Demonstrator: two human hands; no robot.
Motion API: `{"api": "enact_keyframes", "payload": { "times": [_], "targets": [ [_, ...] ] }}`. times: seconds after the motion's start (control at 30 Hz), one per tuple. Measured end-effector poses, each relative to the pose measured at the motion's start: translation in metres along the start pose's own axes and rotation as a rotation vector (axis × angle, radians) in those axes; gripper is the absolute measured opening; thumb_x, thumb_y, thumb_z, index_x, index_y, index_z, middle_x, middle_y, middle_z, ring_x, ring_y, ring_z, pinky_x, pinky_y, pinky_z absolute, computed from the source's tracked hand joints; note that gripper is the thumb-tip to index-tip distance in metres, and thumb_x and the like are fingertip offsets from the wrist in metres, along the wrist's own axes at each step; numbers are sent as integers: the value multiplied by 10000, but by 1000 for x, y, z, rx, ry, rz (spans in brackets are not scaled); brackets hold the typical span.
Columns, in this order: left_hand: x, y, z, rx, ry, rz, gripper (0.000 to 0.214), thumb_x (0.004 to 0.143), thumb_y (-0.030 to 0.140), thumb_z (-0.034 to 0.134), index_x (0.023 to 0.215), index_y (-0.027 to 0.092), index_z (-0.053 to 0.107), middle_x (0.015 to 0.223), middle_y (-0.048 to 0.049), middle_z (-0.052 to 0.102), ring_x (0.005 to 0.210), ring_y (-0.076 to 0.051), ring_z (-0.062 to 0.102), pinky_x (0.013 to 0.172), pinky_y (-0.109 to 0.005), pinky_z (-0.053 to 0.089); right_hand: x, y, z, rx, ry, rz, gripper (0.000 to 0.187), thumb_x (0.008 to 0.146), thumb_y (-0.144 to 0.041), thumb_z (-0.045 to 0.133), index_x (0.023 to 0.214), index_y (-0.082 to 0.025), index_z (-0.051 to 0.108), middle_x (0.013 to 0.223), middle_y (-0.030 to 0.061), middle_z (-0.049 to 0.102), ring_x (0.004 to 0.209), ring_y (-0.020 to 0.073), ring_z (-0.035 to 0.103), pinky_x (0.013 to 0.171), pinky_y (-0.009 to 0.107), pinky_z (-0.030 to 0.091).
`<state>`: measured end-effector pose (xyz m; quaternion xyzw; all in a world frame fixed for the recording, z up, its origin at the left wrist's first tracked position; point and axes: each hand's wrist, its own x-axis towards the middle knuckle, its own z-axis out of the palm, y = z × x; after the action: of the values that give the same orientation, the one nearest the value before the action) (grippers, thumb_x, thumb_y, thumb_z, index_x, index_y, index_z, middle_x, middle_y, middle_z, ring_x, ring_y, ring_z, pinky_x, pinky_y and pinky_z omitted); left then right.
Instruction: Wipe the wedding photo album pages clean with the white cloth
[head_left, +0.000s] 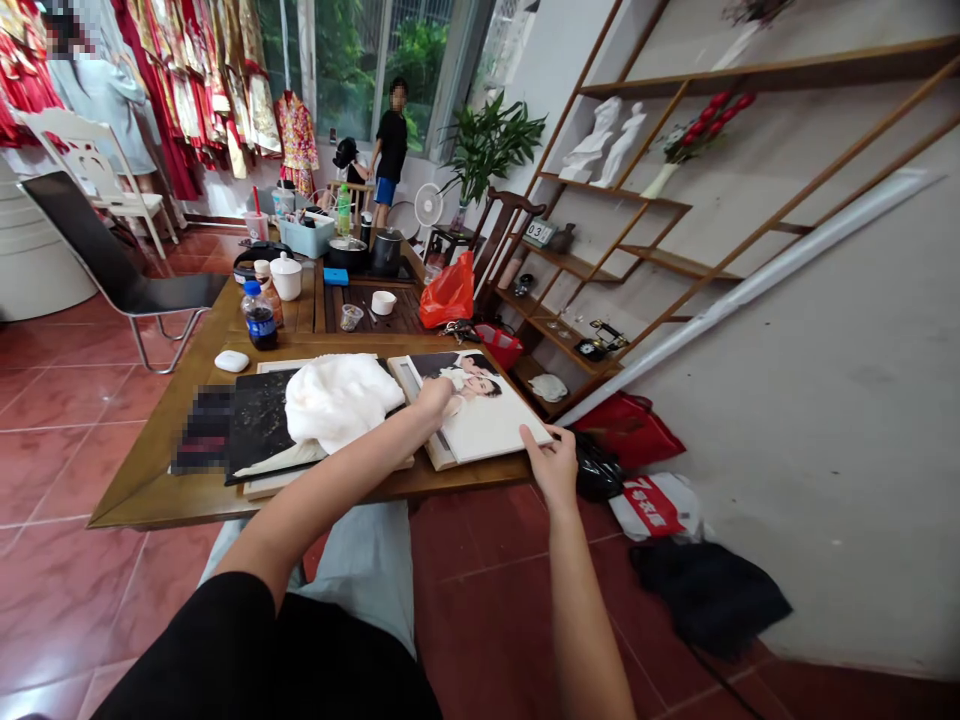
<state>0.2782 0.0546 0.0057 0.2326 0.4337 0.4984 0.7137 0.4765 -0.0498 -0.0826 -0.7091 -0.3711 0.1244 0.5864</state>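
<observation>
A wedding photo panel [491,425] with a printed couple lies on the table's right end, over a pale wooden frame [409,385]. My right hand [553,465] grips the panel's near right corner, thumb on top and fingers at the edge. On the photo's left part rests my left hand [435,400], its fingers curled closed; what they hold, if anything, is hidden. Left of the panel, a crumpled white cloth [341,395] sits on a black board [259,425]. Beneath the board, the edge of another pale frame [262,488] shows.
On the wooden table [142,480] stand a cola bottle [260,320], a white lidded cup [286,277], a white earbud case [232,361] and a red plastic bag [448,292]. Shelves [622,250] line the right wall. Bags [652,505] lie on the floor. Two people are near the window.
</observation>
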Motion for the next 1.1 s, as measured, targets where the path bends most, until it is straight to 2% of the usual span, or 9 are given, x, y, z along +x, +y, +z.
{"api": "enact_keyframes", "payload": {
  "times": [0.2,0.3,0.37,0.47,0.57,0.63,0.87,0.97,1.1],
  "targets": [
    [-50,50,-37,114,-211,-44,182,694,22,674,804,151,741,899,-97,737,987,-289,682,959,-422,525,-16,-26,-10,-241,91,-213,769,700,-751,696,1155,-138,600,1201,241,602,1156,391,566,1075,599,389],
    [-66,102,-79,373,-502,221,171,786,116,622,867,168,763,983,-115,753,1013,-285,688,931,-401,534,-38,-55,-1,-305,123,-345,718,810,-627,662,1308,-119,565,1319,262,538,1285,423,479,1136,638,298],
    [-67,136,-114,633,-443,548,219,856,139,541,900,187,751,1022,-93,741,1052,-263,669,986,-395,508,-60,-80,16,-329,69,-548,652,856,-534,659,1361,-139,541,1306,232,551,1237,381,535,1081,576,406],
    [-55,166,-165,1213,-124,933,331,908,98,435,1053,196,717,1144,-98,693,1131,-262,623,1059,-428,460,-96,-121,53,-292,-158,-908,522,878,-397,674,1349,-212,545,1250,167,597,1212,343,578,1014,507,479],
    [-39,169,-205,1766,138,909,395,913,70,415,1188,171,679,1242,-157,659,1206,-321,576,1052,-480,440,-124,-158,94,-294,-324,-1049,504,885,-405,665,1351,-255,544,1254,142,612,1178,335,609,979,490,486],
    [-31,163,-222,1945,171,836,387,939,98,417,1234,155,661,1286,-179,647,1221,-334,573,1036,-472,450,-134,-176,120,-315,-406,-1061,574,870,-475,678,1381,-255,536,1304,152,603,1213,348,594,1017,508,461],
    [-25,139,-244,1962,38,763,447,1017,225,413,1443,186,543,1487,-158,576,1375,-321,518,1199,-498,321,-129,-190,182,-485,-768,-1011,908,738,-685,769,1511,-287,509,1583,152,468,1448,393,425,1198,595,277],
    [-24,132,-245,1936,5,758,501,1008,222,419,1499,151,488,1506,-176,560,1397,-328,500,1229,-522,274,-126,-183,189,-489,-882,-957,1011,703,-713,787,1564,-301,453,1584,150,476,1438,379,453,1180,570,326],
    [-23,129,-245,1932,36,758,499,1019,221,391,1498,125,492,1496,-179,568,1390,-325,505,1235,-511,268,-128,-177,183,-499,-888,-988,856,763,-601,788,1524,-321,517,1537,130,533,1423,359,476,1170,544,335]
  ]
}}
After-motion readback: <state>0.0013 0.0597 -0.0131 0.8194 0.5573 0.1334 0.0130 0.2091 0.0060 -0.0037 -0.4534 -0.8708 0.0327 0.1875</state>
